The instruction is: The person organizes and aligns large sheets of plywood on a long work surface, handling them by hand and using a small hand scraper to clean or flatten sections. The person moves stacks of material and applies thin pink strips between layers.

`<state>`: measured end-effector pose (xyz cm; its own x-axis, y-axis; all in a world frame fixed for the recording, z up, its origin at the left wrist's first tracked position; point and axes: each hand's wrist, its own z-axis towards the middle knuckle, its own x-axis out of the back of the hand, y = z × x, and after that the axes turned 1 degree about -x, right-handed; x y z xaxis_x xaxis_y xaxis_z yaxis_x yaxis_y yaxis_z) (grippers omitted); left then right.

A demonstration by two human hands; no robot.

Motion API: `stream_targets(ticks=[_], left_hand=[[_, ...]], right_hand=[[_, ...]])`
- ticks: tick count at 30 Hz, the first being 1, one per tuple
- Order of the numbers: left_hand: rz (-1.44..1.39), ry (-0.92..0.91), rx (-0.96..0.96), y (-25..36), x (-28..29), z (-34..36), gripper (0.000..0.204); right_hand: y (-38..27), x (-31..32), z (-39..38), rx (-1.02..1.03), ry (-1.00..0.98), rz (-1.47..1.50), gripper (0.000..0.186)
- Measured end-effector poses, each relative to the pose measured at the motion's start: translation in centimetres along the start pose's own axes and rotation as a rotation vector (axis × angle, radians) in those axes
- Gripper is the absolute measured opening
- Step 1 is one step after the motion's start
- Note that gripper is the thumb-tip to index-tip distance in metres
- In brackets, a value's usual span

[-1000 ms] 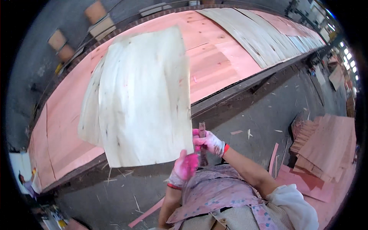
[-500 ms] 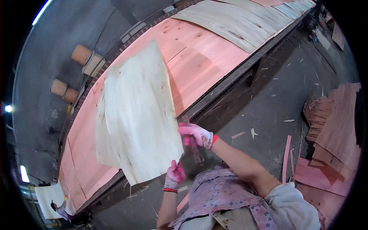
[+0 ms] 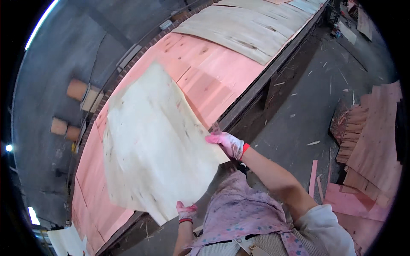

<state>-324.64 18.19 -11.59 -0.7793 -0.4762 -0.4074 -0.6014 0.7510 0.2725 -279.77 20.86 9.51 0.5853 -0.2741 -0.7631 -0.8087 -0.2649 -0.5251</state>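
Observation:
A large pale wood veneer sheet (image 3: 158,145) slopes over the long pink-topped table, its near edge rising toward me and its far part lying over the pink surface. My left hand (image 3: 186,211), in a pink-stained glove, is closed on the sheet's near edge, with the thumb on top. At the sheet's right corner my right hand (image 3: 228,144), gloved the same way, is closed on the edge. A narrow reddish strip (image 3: 216,127) sticks out beside the right hand's fingers; its kind is unclear and part of it is hidden.
Pink veneer (image 3: 205,77) covers the table, and greyish veneer sheets (image 3: 239,30) lie at its far end. Veneer stacks (image 3: 371,141) and pink pieces (image 3: 348,199) lie on the floor at right. Scraps litter the floor. Brown rolls (image 3: 77,89) stand beyond the table.
The veneer sheet has spread wider, its right corner now at my right hand, and my hands have moved further apart. The view has shifted, and the person at lower left is no longer clearly visible.

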Motion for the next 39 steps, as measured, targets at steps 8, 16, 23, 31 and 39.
stream_targets(ticks=[8, 16, 23, 31, 39], left_hand=[[0.102, -0.254, -0.135, 0.8, -15.0, 6.7, 0.062], [-0.049, -0.165, -0.09, -3.8, -38.4, 9.5, 0.051], [0.368, -0.339, 0.624, -10.2, -50.5, 8.9, 0.054], [1.023, -0.286, -0.213, -12.5, -72.0, 14.3, 0.035], [2.362, 0.01, -0.791, -17.9, -89.2, 26.2, 0.058]], right_hand=[[-13.5, 3.4, 7.7, -0.122, 0.068, 0.031, 0.034], [-32.3, 12.9, 15.0, 0.124, 0.634, -1.176, 0.036], [-36.6, 23.5, 19.5, 0.165, 0.742, -1.81, 0.018], [-35.7, 32.2, 21.4, -0.036, 0.675, -1.629, 0.023], [-35.7, 31.0, 21.1, 0.002, 0.533, -1.634, 0.016]])
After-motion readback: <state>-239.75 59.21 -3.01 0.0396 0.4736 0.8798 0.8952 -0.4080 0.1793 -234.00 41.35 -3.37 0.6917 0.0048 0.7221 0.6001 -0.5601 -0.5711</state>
